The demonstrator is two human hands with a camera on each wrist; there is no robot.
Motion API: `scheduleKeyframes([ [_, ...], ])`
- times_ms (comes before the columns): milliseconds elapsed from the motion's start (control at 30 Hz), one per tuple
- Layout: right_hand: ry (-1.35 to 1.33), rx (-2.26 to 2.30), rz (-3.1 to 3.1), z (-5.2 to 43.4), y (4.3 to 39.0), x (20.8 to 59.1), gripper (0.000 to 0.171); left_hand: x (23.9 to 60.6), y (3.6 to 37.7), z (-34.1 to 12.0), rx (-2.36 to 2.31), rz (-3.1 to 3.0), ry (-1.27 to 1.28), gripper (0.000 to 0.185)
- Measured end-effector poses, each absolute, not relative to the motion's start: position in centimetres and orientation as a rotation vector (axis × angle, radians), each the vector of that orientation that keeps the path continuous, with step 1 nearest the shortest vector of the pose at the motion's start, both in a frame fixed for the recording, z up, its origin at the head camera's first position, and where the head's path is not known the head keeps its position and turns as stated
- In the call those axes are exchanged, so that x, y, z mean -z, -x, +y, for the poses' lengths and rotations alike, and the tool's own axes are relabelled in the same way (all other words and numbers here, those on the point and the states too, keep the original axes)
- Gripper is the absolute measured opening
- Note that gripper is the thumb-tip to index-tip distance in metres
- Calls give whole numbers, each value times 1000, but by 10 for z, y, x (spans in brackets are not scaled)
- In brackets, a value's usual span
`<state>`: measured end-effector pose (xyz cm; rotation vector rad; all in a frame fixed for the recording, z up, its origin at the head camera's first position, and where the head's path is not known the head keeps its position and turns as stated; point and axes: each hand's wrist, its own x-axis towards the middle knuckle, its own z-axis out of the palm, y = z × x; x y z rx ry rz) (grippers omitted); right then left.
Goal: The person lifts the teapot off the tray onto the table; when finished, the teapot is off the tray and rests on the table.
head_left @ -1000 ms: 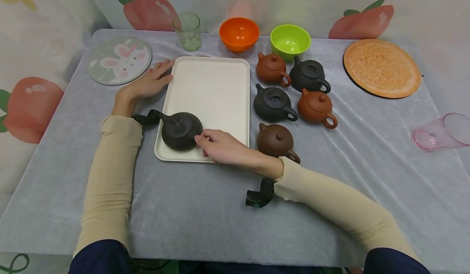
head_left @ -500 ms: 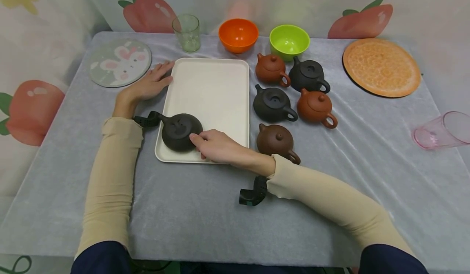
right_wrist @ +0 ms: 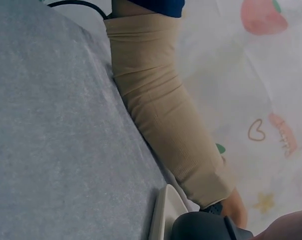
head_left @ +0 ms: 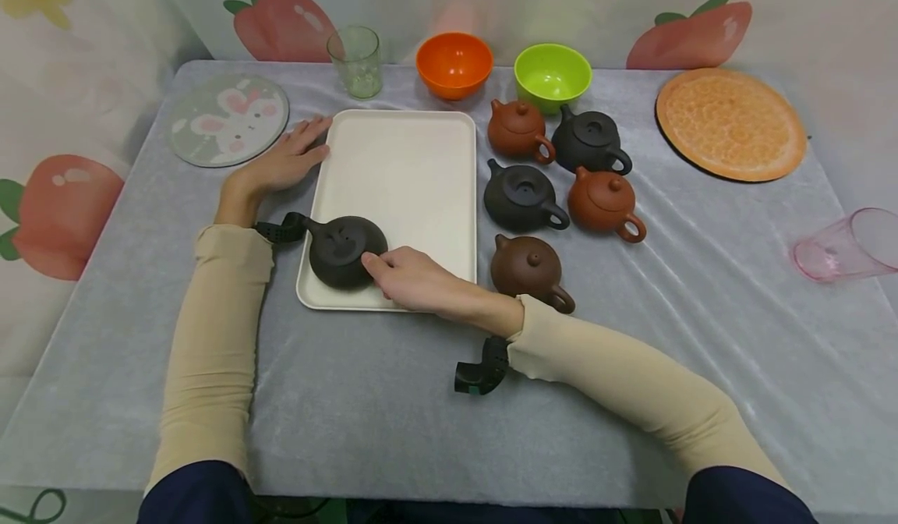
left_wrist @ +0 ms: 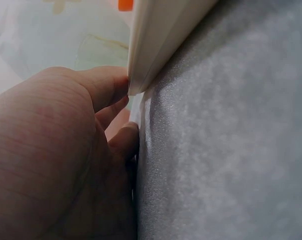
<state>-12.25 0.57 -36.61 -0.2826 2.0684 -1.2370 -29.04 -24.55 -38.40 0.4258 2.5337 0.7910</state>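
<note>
A black teapot [head_left: 347, 251] sits at the front left of the cream tray [head_left: 428, 185], spout toward the left. My right hand [head_left: 414, 276] pinches it on its right side, thumb on top; the hand covers the handle. In the right wrist view the black teapot [right_wrist: 201, 227] shows partly at the bottom, beside the tray's rim [right_wrist: 163, 215]. My left hand [head_left: 284, 157] lies at the tray's upper left edge with fingers extended. In the left wrist view the left hand's [left_wrist: 55, 135] fingertips touch the tray's rim [left_wrist: 151, 45].
Right of the tray stand several teapots: reddish-brown [head_left: 517, 130], black [head_left: 525, 196] and dark brown [head_left: 528, 268]. An orange bowl [head_left: 454, 65], a green bowl [head_left: 553, 78] and a green glass [head_left: 359, 64] line the back. A pink glass [head_left: 842, 247] lies tilted at right. Round mats [head_left: 733, 124] flank both sides.
The right hand has shifted slightly left along the teapot's right side, its wrist moving left too. The teapot and the left hand stay practically where they were.
</note>
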Motion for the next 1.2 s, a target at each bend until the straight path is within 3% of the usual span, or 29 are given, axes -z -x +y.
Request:
scheduleKeyframes([
  [1200,350,1288,2031,27,112,358,50,385,292,-247,-797,2533,-447,62],
])
